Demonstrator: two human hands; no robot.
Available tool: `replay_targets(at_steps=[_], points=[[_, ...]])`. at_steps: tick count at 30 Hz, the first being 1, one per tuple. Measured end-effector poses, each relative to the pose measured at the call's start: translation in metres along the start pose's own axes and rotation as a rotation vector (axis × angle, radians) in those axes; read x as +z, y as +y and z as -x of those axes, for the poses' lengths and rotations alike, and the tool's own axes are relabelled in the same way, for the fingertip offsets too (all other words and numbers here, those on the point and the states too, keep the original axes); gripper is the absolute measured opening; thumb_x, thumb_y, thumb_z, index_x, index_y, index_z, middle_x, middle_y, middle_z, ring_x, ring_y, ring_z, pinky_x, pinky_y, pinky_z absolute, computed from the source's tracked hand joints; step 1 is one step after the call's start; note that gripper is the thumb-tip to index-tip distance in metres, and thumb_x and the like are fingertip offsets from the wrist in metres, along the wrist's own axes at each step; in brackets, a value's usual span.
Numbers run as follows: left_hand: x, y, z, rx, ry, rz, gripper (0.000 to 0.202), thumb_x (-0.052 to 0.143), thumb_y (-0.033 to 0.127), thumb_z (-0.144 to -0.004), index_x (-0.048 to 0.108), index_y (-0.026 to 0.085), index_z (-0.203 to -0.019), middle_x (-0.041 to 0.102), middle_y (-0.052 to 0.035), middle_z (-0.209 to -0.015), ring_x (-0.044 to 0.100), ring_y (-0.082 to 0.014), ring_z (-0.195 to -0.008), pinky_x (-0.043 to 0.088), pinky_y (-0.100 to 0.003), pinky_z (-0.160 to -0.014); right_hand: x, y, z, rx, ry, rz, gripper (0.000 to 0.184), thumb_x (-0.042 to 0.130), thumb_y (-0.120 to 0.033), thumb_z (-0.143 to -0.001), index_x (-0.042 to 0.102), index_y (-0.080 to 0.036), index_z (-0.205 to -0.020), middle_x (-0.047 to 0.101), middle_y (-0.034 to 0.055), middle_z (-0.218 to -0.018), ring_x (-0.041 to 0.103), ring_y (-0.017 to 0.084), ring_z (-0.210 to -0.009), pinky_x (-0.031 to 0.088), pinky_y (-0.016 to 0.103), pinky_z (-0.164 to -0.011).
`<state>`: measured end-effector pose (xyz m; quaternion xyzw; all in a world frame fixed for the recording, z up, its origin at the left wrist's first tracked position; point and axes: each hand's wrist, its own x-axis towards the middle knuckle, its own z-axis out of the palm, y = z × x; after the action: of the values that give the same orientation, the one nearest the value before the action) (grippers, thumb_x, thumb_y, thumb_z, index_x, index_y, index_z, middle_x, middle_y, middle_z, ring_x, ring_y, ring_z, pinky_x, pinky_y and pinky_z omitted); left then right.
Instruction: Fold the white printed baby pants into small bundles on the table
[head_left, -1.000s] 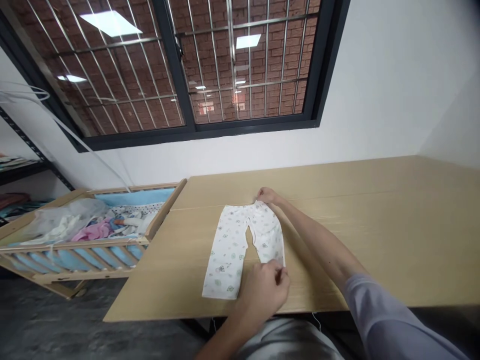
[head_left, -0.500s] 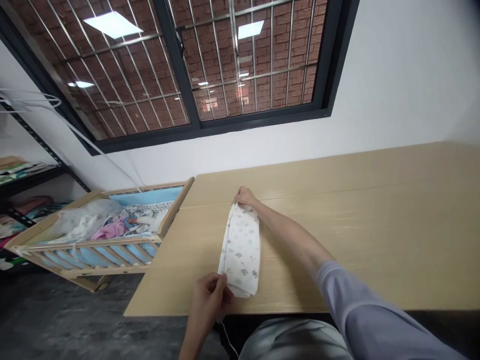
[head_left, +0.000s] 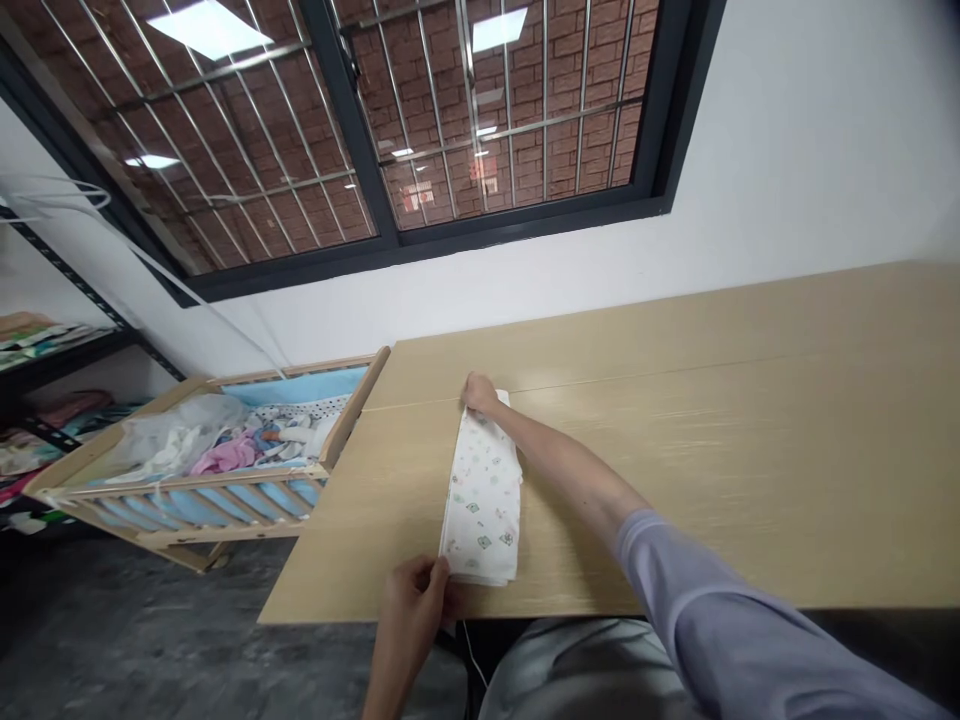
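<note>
A small pair of white baby trousers (head_left: pixel 482 497) with a green print lies folded lengthwise, one leg over the other, on the light wooden table (head_left: pixel 720 420). My right hand (head_left: pixel 480 392) reaches across and pinches the far waist end of the trousers. At the table's near edge my left hand (head_left: pixel 417 600) is closed on the near leg-cuff end. The garment is stretched flat between both hands.
A wooden baby cot (head_left: pixel 202 470) with blue lining, full of mixed baby clothes and a plastic bag, stands against the table's left side. A dark shelf rack (head_left: pixel 45 350) is at far left. A barred window (head_left: pixel 390 130) and a white wall are behind the table.
The trousers lay spread with both legs apart; the right leg has been folded over onto the left. My left hand moved left to the near cuffs, my right hand left with the waist.
</note>
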<state>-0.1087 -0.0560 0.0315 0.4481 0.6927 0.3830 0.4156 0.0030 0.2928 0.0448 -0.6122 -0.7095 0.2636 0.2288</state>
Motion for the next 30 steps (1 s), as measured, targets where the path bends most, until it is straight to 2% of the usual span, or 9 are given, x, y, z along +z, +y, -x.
replay_targets(at_steps=[5, 8, 11, 14, 17, 20, 23, 26, 30], points=[[-0.003, 0.002, 0.001, 0.056, 0.018, -0.18, 0.043, 0.049, 0.056, -0.087, 0.061, 0.019, -0.067, 0.068, -0.0057, -0.059, 0.065, -0.0217, -0.052, 0.045, -0.029, -0.048, -0.004, -0.009, 0.014, -0.056, -0.006, -0.013, 0.011, 0.067, -0.008, -0.076, 0.065, -0.013, -0.086, 0.067, 0.0097, -0.075, 0.065, 0.021, -0.072, 0.042, 0.024, -0.058], [-0.006, 0.005, 0.006, 0.131, 0.163, -0.487, 0.034, 0.05, 0.044, -0.09, 0.065, 0.021, -0.072, 0.073, -0.006, -0.068, 0.07, -0.0233, -0.066, 0.044, -0.028, -0.055, -0.012, -0.012, 0.026, -0.161, -0.01, -0.044, 0.011, 0.063, -0.012, -0.081, 0.063, -0.013, -0.092, 0.068, 0.0102, -0.084, 0.063, 0.021, -0.077, 0.043, 0.026, -0.062], [-0.003, 0.003, 0.017, 0.229, 0.385, -0.757, 0.021, 0.054, 0.038, -0.092, 0.067, 0.024, -0.084, 0.073, -0.0029, -0.073, 0.07, -0.0228, -0.069, 0.041, -0.028, -0.057, -0.022, -0.011, 0.051, -0.299, -0.012, -0.066, 0.016, 0.058, -0.018, -0.087, 0.06, -0.016, -0.103, 0.068, 0.0094, -0.1, 0.062, 0.02, -0.087, 0.045, 0.027, -0.072], [0.011, -0.005, 0.03, 0.632, 0.498, -0.807, 0.017, 0.055, 0.033, -0.094, 0.067, 0.023, -0.099, 0.075, -0.0059, -0.09, 0.07, -0.0231, -0.084, 0.049, -0.032, -0.074, -0.031, -0.004, 0.099, -0.564, -0.077, -0.065, 0.026, 0.055, -0.027, -0.093, 0.058, -0.017, -0.117, 0.066, 0.0114, -0.117, 0.062, 0.022, -0.101, 0.047, 0.032, -0.086], [0.031, -0.016, 0.039, 0.969, 0.385, -0.825, 0.031, 0.055, 0.027, -0.094, 0.062, 0.02, -0.124, 0.067, -0.0131, -0.129, 0.062, -0.0265, -0.117, 0.046, -0.038, -0.098, -0.035, 0.006, 0.159, -0.866, -0.255, -0.021, 0.045, 0.049, -0.041, -0.1, 0.05, -0.014, -0.136, 0.057, 0.018, -0.139, 0.056, 0.027, -0.123, 0.044, 0.041, -0.102], [0.047, -0.03, 0.044, 1.0, 0.355, -0.946, 0.047, 0.058, 0.029, -0.093, 0.055, 0.017, -0.139, 0.055, -0.0164, -0.146, 0.051, -0.031, -0.134, 0.039, -0.043, -0.106, -0.032, 0.016, 0.21, -1.035, -0.446, 0.052, 0.058, 0.042, -0.049, -0.103, 0.04, -0.015, -0.15, 0.039, 0.0186, -0.158, 0.04, 0.028, -0.143, 0.035, 0.044, -0.115], [0.054, -0.042, 0.048, 0.974, 0.386, -1.035, 0.051, 0.059, 0.033, -0.092, 0.055, 0.017, -0.141, 0.056, -0.018, -0.146, 0.048, -0.0345, -0.137, 0.035, -0.046, -0.106, -0.021, 0.026, 0.235, -1.103, -0.537, 0.109, 0.064, 0.037, -0.05, -0.104, 0.032, -0.013, -0.157, 0.025, 0.0191, -0.164, 0.025, 0.028, -0.152, 0.024, 0.044, -0.122], [0.057, -0.045, 0.052, 0.934, 0.402, -1.058, 0.052, 0.057, 0.03, -0.093, 0.054, 0.018, -0.144, 0.055, -0.0184, -0.147, 0.047, -0.035, -0.138, 0.034, -0.046, -0.105, -0.01, 0.036, 0.235, -1.072, -0.564, 0.16, 0.066, 0.035, -0.052, -0.105, 0.032, -0.013, -0.158, 0.02, 0.0191, -0.165, 0.02, 0.029, -0.154, 0.018, 0.045, -0.124], [0.058, -0.041, 0.055, 0.906, 0.411, -1.056, 0.052, 0.054, 0.025, -0.095, 0.051, 0.022, -0.147, 0.049, -0.0142, -0.153, 0.04, -0.0328, -0.144, 0.033, -0.046, -0.105, -0.002, 0.045, 0.214, -0.981, -0.531, 0.199, 0.068, 0.033, -0.057, -0.104, 0.025, -0.02, -0.161, 0.013, 0.0122, -0.168, 0.011, 0.025, -0.155, 0.01, 0.043, -0.126]])
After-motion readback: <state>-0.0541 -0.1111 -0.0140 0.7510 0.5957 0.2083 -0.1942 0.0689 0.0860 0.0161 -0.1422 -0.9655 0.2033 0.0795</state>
